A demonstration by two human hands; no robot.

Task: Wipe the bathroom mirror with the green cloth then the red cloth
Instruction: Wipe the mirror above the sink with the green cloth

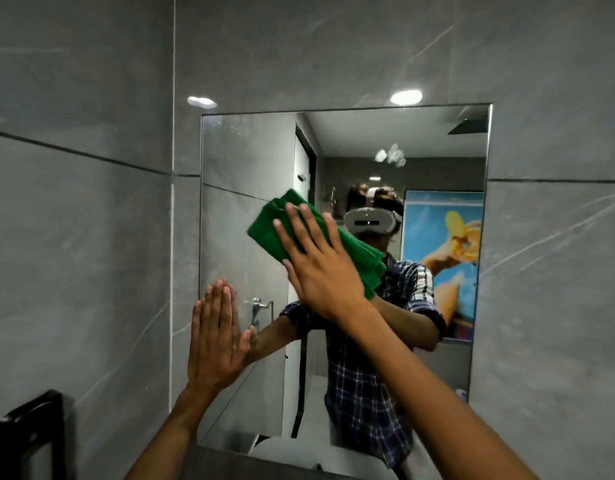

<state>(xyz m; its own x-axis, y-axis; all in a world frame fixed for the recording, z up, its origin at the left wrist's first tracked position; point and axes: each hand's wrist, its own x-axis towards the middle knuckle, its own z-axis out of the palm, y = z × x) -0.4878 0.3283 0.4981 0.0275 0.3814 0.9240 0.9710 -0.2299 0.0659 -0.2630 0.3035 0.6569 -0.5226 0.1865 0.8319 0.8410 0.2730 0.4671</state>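
The fingers (292, 233) of the right hand (319, 268) are spread and laid flat, pressing the folded green cloth (264, 230) against the mirror (437, 161). They pinch nothing; the cloth lies under the fingers and palm, caught between hand and glass. Its folded edge shows past the fingertips to the upper left, and more of it sticks out from behind the hand to the lower right. The cloth sits in the middle of the glass, a little left of centre and in its upper half.

The left hand (214, 337) has its fingers straight and pressed together, thumb out to the side, palm flat against the lower left edge of the mirror, well apart from the cloth. Both bare forearms reach up from the bottom of the view.

Around the mirror is a grey tiled wall (91, 202). A dark chair back (29, 434) stands at the lower left.
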